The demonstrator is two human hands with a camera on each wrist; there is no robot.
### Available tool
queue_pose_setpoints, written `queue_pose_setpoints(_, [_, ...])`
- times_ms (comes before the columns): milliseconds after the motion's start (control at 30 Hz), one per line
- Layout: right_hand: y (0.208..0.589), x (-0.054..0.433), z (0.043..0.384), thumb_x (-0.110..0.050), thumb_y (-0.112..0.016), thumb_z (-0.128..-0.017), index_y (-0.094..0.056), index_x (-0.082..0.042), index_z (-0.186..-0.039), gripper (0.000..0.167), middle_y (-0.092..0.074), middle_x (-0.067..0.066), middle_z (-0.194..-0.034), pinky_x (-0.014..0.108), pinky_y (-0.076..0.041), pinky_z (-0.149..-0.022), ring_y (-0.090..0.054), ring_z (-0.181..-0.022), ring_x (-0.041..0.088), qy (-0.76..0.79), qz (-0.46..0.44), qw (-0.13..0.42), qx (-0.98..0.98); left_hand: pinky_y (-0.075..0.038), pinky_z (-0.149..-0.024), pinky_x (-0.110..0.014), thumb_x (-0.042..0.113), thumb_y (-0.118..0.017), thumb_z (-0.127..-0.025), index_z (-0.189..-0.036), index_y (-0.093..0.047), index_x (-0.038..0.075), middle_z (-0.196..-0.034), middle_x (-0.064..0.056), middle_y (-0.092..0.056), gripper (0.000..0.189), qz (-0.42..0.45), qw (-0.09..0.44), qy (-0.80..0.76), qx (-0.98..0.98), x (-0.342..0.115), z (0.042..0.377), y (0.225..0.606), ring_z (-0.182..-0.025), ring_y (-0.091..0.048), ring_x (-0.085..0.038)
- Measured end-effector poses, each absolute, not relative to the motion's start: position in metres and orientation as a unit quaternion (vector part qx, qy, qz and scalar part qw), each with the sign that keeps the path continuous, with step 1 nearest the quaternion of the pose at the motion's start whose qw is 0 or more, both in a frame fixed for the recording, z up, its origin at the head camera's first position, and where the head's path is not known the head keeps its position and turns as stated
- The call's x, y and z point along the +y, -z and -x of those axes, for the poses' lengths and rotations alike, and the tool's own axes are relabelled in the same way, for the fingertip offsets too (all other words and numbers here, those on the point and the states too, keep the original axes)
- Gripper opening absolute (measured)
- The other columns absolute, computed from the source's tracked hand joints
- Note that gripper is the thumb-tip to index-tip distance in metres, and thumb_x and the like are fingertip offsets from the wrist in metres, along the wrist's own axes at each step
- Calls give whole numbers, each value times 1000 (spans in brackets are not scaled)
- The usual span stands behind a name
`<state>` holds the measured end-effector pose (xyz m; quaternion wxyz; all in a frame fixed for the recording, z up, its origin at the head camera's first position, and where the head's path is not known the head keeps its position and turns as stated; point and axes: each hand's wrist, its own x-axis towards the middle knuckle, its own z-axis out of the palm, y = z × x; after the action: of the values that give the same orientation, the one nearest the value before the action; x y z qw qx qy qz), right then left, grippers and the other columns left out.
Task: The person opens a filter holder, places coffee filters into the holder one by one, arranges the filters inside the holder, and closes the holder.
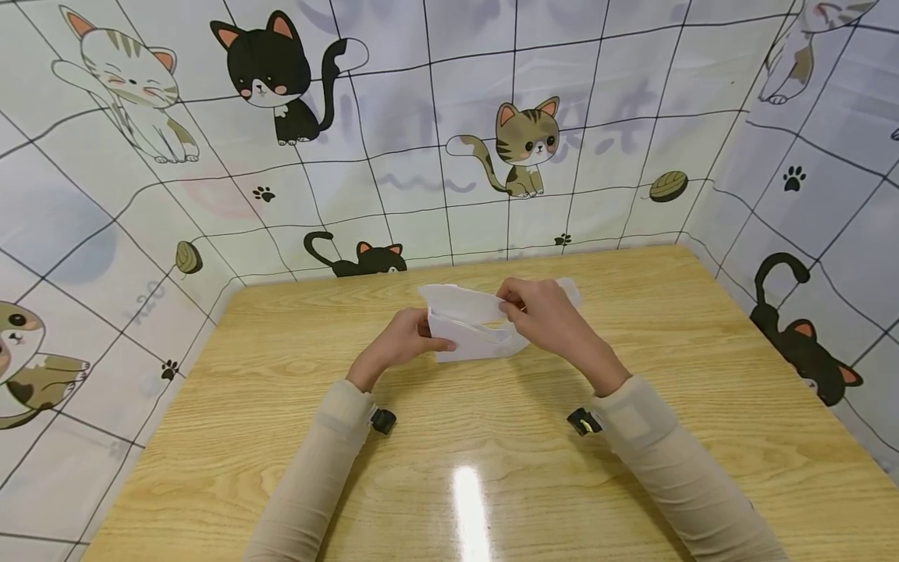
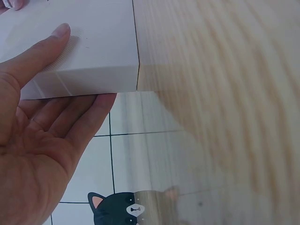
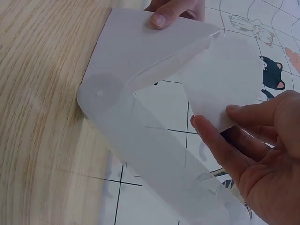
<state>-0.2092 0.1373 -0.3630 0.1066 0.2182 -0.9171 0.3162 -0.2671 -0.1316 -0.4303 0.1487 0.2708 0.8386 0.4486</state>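
Note:
A white box with a thin side edge is held just above the wooden table in the head view. My left hand grips its left end, thumb on the top face and fingers underneath, as the left wrist view shows. From the box's long edge a white flap stands away, leaving a gap. My right hand pinches the flap's corner between thumb and fingertips. A translucent strip with a rounded end lies against the box and stretches past the right hand. What is inside the box cannot be seen.
The wooden table reaches to a wall covering with cat prints on three sides. Small black devices sit at both wrists, by the beige sleeves. Light reflects off the table near its front.

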Motion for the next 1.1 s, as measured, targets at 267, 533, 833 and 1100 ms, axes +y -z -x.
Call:
queue_pose_setpoints(267, [364,139,211,-10,-68,-100,-75,-7,-99,7,-78,11,-91,38,-55,-71,-70,-77,19,-313,-223,88,-919,-60,-84,-34,14,-82,-90,-126,-69,7,-118,-13,-76,40,-271,152,-456,834,-131,268,431,-100,-76,-22])
queue_pose_setpoints(533, [363,138,210,-7,-75,-94,-80,-5,-98,7,-80,9,-93,42,-61,-75,-76,-84,22,-306,-236,111,-916,-60,-85,-35,12,-81,-90,-126,-69,6,-118,-13,-76,39,-271,152,-457,834,-131,266,429,-100,-76,-23])
queue_pose_setpoints(833, [364,138,211,-5,-75,-93,-79,-7,-95,5,-80,8,-91,38,-58,-69,-74,-78,19,-296,-234,126,-917,-60,-84,-35,14,-82,-90,-126,-69,6,-118,-14,-76,40,-273,149,-454,835,-132,268,433,-100,-77,-23])
queue_pose_setpoints(1100, [366,138,212,-4,-72,-94,-75,-5,-93,3,-78,7,-86,35,-55,-67,-71,-74,18,-292,-225,117,-922,-60,-84,-34,13,-82,-90,-126,-69,7,-117,-12,-76,39,-271,148,-455,835,-132,268,432,-100,-76,-22])
